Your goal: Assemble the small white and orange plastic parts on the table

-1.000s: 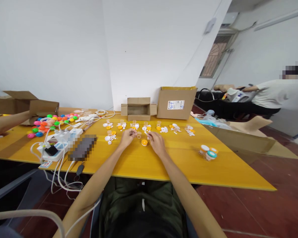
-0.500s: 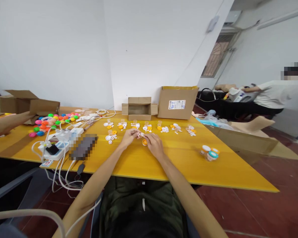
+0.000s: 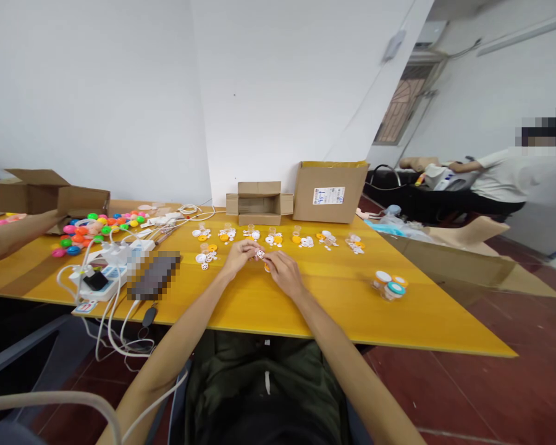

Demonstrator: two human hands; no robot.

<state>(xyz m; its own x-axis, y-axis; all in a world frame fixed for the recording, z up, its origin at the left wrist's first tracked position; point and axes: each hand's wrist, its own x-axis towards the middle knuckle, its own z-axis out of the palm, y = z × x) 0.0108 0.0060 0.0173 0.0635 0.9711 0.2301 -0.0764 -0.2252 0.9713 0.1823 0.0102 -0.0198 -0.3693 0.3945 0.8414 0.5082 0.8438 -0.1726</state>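
1. Left hand (image 3: 240, 256): fingers curled narrow beside a white piece (image 3: 260, 254); grip unclear.
2. Right hand (image 3: 283, 271) pinches the white piece, between both hands.
3. Orange lid (image 3: 267, 268): just nearer, partly hidden.

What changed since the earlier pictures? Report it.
The right hand moved left, up close to the left hand. A white disc now shows between them, where a clear cup showed a second ago; which hand grips it is unclear. The orange lid is now mostly hidden by the right hand. The jars and big box stayed put.
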